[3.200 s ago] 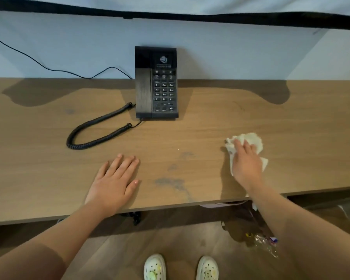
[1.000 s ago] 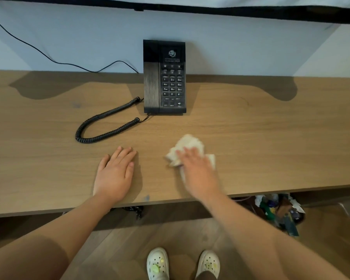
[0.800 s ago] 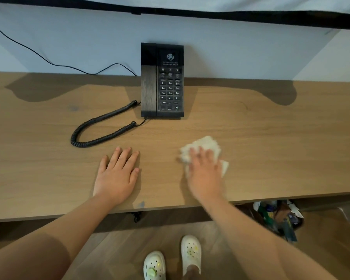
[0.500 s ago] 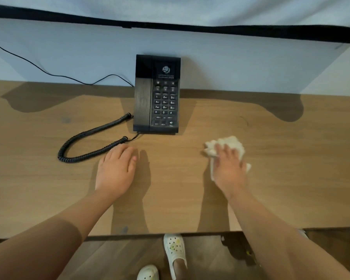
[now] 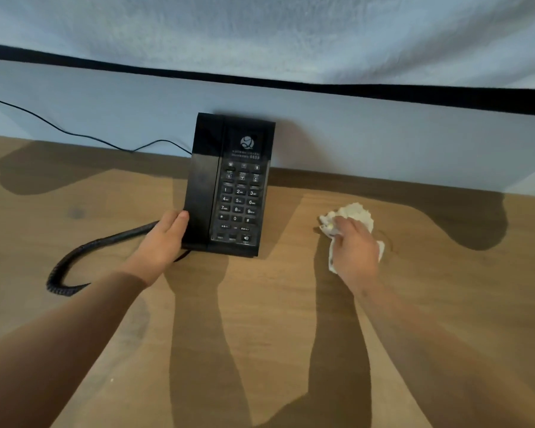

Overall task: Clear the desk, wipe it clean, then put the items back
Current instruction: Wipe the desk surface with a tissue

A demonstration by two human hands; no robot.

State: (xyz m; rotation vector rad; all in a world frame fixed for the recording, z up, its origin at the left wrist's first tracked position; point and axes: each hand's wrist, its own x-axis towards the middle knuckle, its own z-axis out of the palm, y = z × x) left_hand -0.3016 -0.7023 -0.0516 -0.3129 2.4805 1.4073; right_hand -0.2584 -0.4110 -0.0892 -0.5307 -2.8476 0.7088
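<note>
Desk: wooden top, carrying the telephone, its cords and the cloth; arm shadows are falling across the near part.
Telephone: black keypad set, lying flat at the back of the desk with its far end touching the wall panel.
Left hand: gripping the telephone's near left edge, beside the handset; fingers are curling against the side, and how far they reach beneath is hidden.
Coiled cord: black, running from under the left hand and looping left across the desk.
Thin cable: trailing along the wall panel from the left to the telephone's far end.
Cloth: crumpled white wad, lying on the desk right of the telephone, well apart from it.
Right hand: pressing the cloth onto the desk, fingers loosely extended over it; cloth is showing beyond the fingertips and at both sides.
Dark mark: showing on the desk, far left.
</note>
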